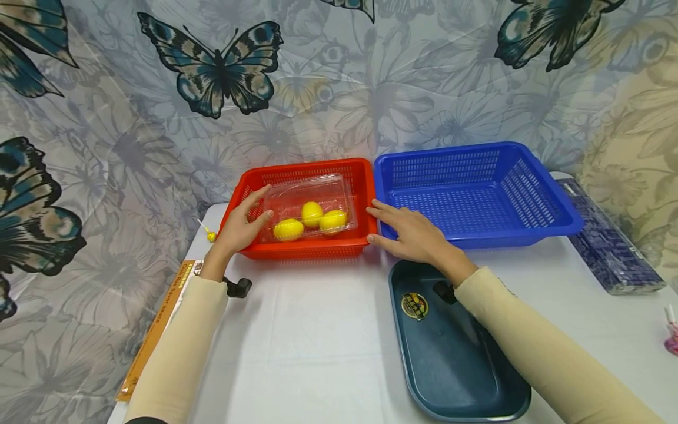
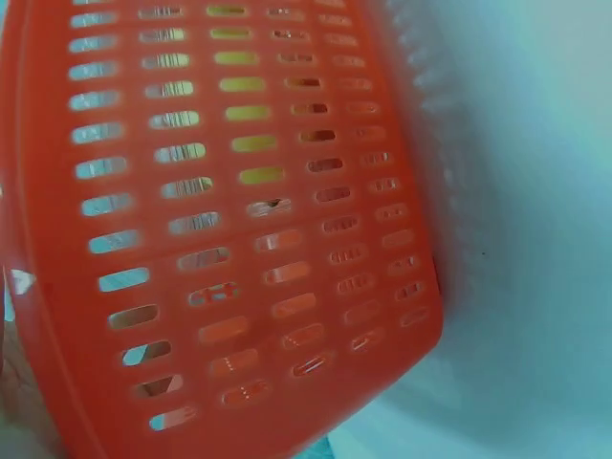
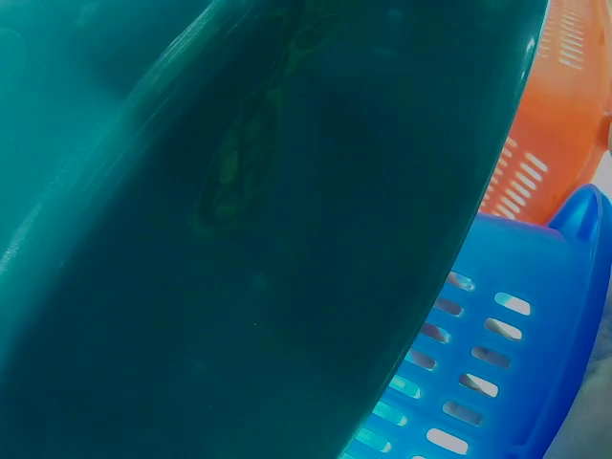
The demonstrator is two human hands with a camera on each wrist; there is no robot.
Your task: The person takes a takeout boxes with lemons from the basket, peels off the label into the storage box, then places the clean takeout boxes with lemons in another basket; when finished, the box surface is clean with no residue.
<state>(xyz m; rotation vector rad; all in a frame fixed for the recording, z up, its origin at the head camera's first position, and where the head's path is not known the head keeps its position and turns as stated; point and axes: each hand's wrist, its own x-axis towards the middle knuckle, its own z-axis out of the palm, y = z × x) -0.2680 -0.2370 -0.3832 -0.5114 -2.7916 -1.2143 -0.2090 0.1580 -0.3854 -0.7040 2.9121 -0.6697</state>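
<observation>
A clear plastic container (image 1: 296, 197) sits inside the red basket (image 1: 296, 252), with three yellow lemons (image 1: 312, 215) showing within its outline. My left hand (image 1: 238, 227) is over the basket's left side, thumb and fingers spread by the container's left edge; whether they touch it I cannot tell. At the basket's right rim is my right hand (image 1: 410, 232), its fingers extended and thumb at the front right corner. In the left wrist view the slotted basket wall (image 2: 229, 229) fills most of the picture, yellow showing through it, with part of the left hand (image 2: 24, 402) at the lower left.
A blue basket (image 1: 477, 240) adjoins the red one. Below my right forearm lies a dark teal tray (image 1: 450, 359), also large in the right wrist view. A patterned blue box (image 1: 614, 247) lies far right; an orange-brown package (image 1: 159, 324) lies left, near a small yellow trinket (image 1: 211, 237).
</observation>
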